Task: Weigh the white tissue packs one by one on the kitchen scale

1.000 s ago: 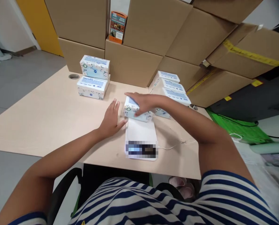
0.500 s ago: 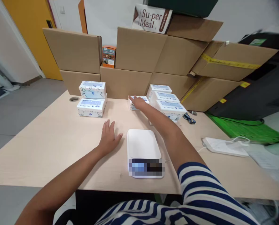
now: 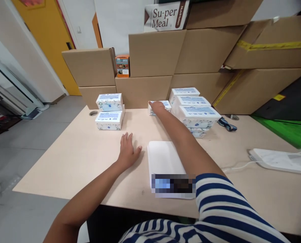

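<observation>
My right hand [image 3: 157,107] reaches far across the table and rests on a white and blue tissue box [image 3: 165,105] that stands at the back, against the cardboard cartons; I cannot tell if the fingers grip it. My left hand [image 3: 127,151] lies flat and open on the wooden table [image 3: 72,158], just left of a white kitchen scale [image 3: 163,158]. The scale's plate carries nothing. Right of the far box stands a stack of several tissue boxes [image 3: 196,113]. Two more tissue boxes [image 3: 109,111] are stacked at the back left.
Brown cartons [image 3: 150,67] line the table's far edge, with a small orange box [image 3: 122,65] and a "Su-per Meal" box [image 3: 165,15] on them. A white device with cable [image 3: 279,158] lies at the right, a dark object [image 3: 225,123] near the stack. A yellow door stands at left.
My right hand carried the tissue box from the scale to the back of the table by the cartons. The left hand stayed flat beside the scale. My view lifted.
</observation>
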{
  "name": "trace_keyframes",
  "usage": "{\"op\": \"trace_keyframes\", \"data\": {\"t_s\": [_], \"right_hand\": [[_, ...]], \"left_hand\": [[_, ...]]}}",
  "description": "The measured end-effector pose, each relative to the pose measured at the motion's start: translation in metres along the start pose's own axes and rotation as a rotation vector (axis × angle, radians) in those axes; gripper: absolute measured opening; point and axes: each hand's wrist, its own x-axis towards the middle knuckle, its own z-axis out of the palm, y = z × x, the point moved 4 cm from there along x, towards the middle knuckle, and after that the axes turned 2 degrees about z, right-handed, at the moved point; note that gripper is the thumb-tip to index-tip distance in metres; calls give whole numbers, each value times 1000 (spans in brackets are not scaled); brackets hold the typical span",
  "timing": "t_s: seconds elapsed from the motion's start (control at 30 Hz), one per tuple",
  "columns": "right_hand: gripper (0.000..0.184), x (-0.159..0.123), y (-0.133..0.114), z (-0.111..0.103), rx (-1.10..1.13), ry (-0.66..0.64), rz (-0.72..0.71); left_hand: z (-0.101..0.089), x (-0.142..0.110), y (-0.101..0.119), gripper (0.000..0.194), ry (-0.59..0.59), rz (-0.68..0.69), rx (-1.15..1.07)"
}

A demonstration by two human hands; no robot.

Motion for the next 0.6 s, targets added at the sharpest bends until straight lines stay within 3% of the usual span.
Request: {"op": "trace_keyframes", "data": {"t_s": [0.23, 0.4, 0.5, 0.6], "right_hand": [[50, 0, -5, 4, 32, 12, 121], [62, -2, -3, 6, 97, 11, 143], [61, -9, -4, 8, 143, 31, 158], [62, -20, -6, 10, 190, 68, 160]], "left_hand": [[-4, -2, 3, 83, -55, -12, -9], [-1, -2, 2, 86, -84, -31, -21], [-3, 1, 0, 86, -59, -11, -50], [-20, 12, -9, 83, 16, 67, -64]]}}
